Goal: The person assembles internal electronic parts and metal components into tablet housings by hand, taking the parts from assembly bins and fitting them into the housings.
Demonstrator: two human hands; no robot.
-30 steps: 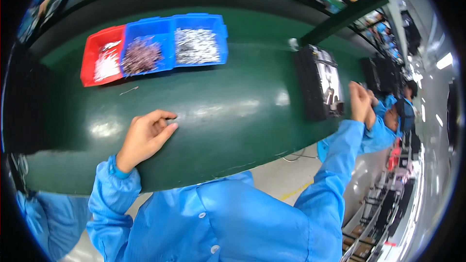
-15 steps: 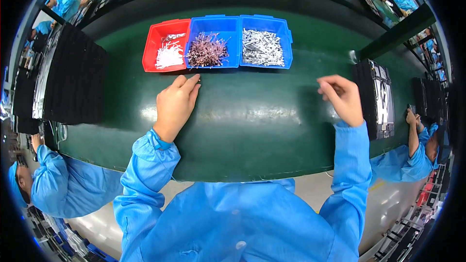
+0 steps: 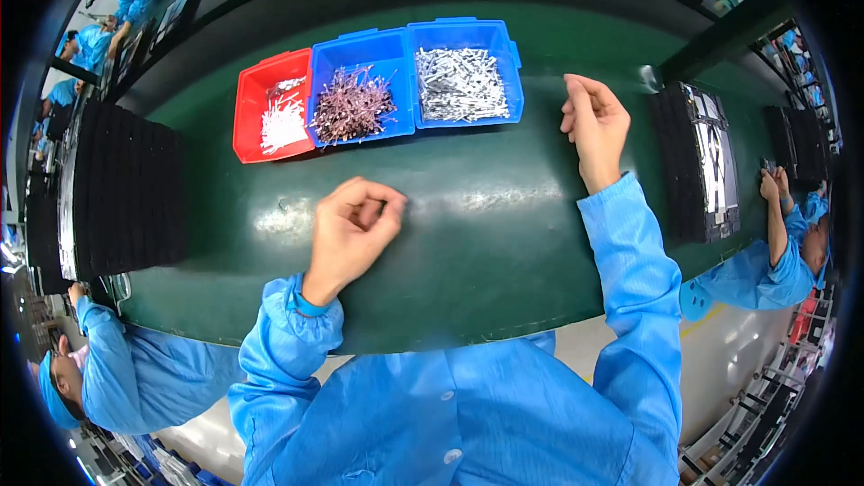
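Observation:
My left hand hovers over the green table mat in front of the bins, thumb and forefinger pinched together. Whatever it may hold is too small to make out. To the right of the bins is my right hand, its fingers curled in and closed; any object in them is hidden. The red bin holds small white sticks. Beside it, a blue bin contains a heap of thin purplish-brown wire-like pieces. A second blue bin is filled with short white and grey pieces.
A tall stack of black trays stands on the left. Another stack of black trays with white and silver parts is at right, near a dark upright post. People in blue work at both sides and beyond.
My left hand has drawn back from the middle bin toward me, its fingers now pinched. My right hand has moved forward and slightly left. The view has shifted and tilted.

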